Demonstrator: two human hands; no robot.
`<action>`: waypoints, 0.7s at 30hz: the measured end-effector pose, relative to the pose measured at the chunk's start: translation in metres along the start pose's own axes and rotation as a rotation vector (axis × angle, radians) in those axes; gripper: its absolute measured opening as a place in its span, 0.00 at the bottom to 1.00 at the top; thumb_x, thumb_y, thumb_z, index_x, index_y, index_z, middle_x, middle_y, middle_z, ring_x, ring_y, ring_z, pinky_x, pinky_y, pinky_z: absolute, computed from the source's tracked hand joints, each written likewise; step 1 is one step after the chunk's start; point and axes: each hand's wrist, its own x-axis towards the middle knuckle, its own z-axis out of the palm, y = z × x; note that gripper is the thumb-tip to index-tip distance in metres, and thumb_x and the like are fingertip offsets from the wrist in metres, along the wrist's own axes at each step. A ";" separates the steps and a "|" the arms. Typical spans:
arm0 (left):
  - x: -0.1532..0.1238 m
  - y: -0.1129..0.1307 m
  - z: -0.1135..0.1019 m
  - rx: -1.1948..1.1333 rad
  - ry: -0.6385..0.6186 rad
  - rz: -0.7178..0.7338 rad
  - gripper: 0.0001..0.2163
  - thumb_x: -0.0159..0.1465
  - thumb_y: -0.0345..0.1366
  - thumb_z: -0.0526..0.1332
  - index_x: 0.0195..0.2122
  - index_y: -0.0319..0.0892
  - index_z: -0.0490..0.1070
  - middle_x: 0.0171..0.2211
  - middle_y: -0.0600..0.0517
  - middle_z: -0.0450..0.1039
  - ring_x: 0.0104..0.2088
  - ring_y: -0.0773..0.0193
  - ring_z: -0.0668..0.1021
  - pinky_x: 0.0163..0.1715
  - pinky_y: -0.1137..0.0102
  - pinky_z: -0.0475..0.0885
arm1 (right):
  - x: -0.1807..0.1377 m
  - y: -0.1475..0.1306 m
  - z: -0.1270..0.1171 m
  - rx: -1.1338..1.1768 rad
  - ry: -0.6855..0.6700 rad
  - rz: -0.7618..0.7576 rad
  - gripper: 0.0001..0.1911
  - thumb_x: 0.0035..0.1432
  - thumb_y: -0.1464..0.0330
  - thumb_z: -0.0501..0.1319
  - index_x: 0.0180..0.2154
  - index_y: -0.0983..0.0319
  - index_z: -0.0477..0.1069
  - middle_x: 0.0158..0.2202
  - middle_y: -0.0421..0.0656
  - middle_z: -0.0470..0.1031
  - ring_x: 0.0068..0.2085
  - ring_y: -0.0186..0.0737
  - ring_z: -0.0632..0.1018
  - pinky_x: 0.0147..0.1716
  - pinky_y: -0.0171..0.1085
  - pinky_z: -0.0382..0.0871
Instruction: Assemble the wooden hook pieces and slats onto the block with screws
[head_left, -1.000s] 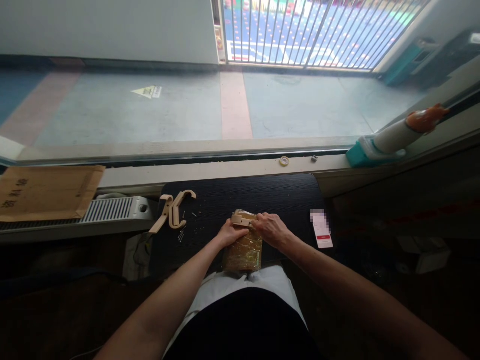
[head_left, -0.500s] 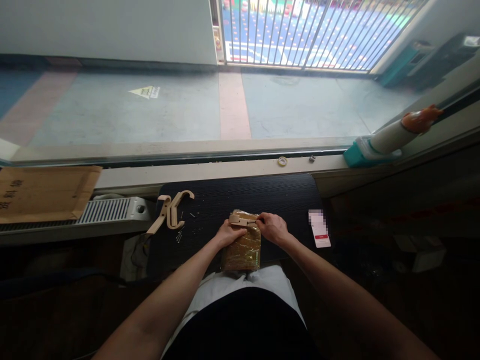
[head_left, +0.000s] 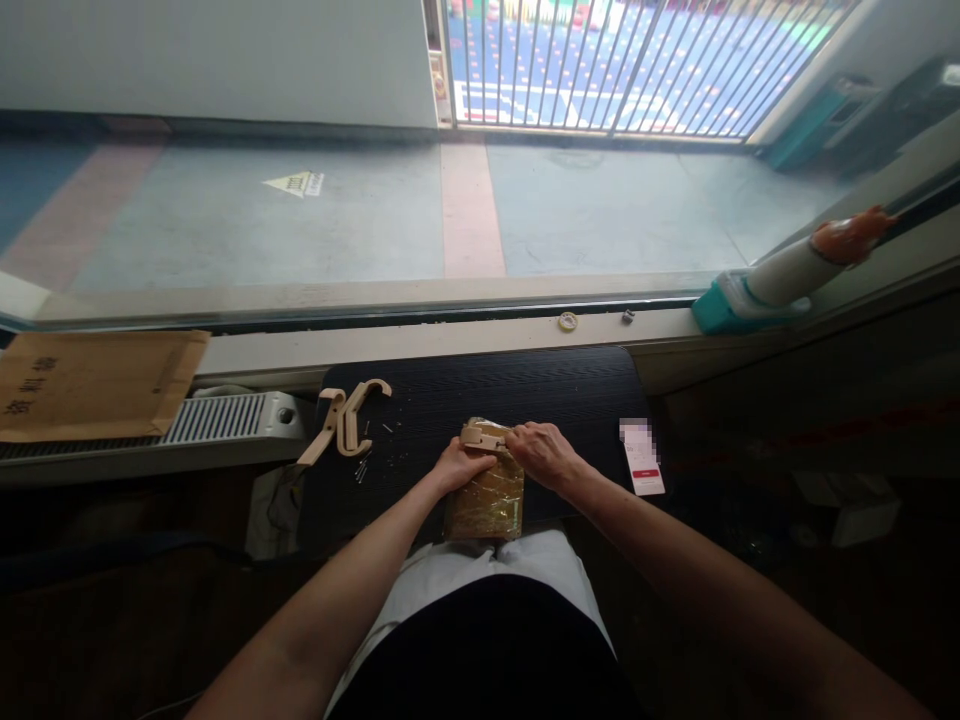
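Observation:
My left hand (head_left: 454, 466) is closed around the left end of a light wooden hook-like piece (head_left: 480, 438). That piece rests on the upper part of a yellowish packet in clear plastic (head_left: 487, 508), near the table's front edge. At the piece's right end is my right hand (head_left: 541, 452), fingers pinched on a thin dark rod-shaped tool, mostly hidden now by the fingers. To the left, two more curved wooden pieces (head_left: 351, 425) lie touching or nearly so. Several small metal screws (head_left: 362, 468) are scattered beside them.
The dark table (head_left: 480, 382) stands against a white window sill (head_left: 480, 334). A phone or printed card (head_left: 646, 470) lies at its right edge. On the sill are a roll of tape (head_left: 568, 321) and a teal container (head_left: 724, 308). A brown envelope (head_left: 97, 385) covers part of a radiator (head_left: 232, 415).
My right hand has turned and its fingers have shifted slightly left, closer over the end of the wooden piece. My left hand keeps its hold. The view has shifted slightly.

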 end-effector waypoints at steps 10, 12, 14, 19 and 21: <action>-0.001 -0.001 0.000 -0.038 -0.016 0.056 0.18 0.47 0.40 0.67 0.39 0.39 0.74 0.39 0.47 0.77 0.39 0.57 0.78 0.41 0.67 0.72 | -0.002 -0.004 0.021 0.253 -0.025 0.453 0.16 0.63 0.61 0.47 0.41 0.60 0.70 0.37 0.45 0.77 0.38 0.40 0.77 0.35 0.35 0.65; -0.002 -0.001 -0.001 -0.032 -0.021 0.071 0.18 0.48 0.40 0.66 0.39 0.39 0.74 0.39 0.47 0.77 0.39 0.58 0.78 0.41 0.67 0.72 | -0.003 -0.004 0.015 0.218 -0.025 0.408 0.15 0.63 0.62 0.48 0.41 0.61 0.70 0.37 0.45 0.77 0.38 0.40 0.77 0.35 0.35 0.65; -0.002 0.002 -0.001 -0.025 -0.026 0.065 0.17 0.48 0.40 0.66 0.38 0.38 0.74 0.37 0.47 0.78 0.38 0.58 0.78 0.39 0.68 0.72 | -0.005 -0.004 0.006 0.151 -0.032 0.299 0.13 0.63 0.65 0.48 0.42 0.61 0.69 0.37 0.46 0.76 0.38 0.39 0.77 0.36 0.34 0.65; -0.004 0.007 -0.001 -0.017 -0.026 0.021 0.17 0.47 0.40 0.66 0.37 0.38 0.74 0.35 0.47 0.78 0.35 0.60 0.78 0.37 0.69 0.72 | -0.001 -0.003 -0.011 -0.020 -0.057 -0.028 0.13 0.62 0.74 0.48 0.39 0.64 0.71 0.39 0.50 0.75 0.38 0.40 0.76 0.35 0.34 0.66; -0.003 0.007 -0.001 -0.018 -0.028 0.010 0.17 0.47 0.40 0.66 0.36 0.37 0.73 0.35 0.47 0.78 0.34 0.60 0.78 0.36 0.69 0.72 | 0.002 -0.003 -0.011 -0.036 -0.047 -0.053 0.13 0.62 0.75 0.48 0.38 0.66 0.71 0.38 0.51 0.75 0.37 0.41 0.76 0.34 0.35 0.67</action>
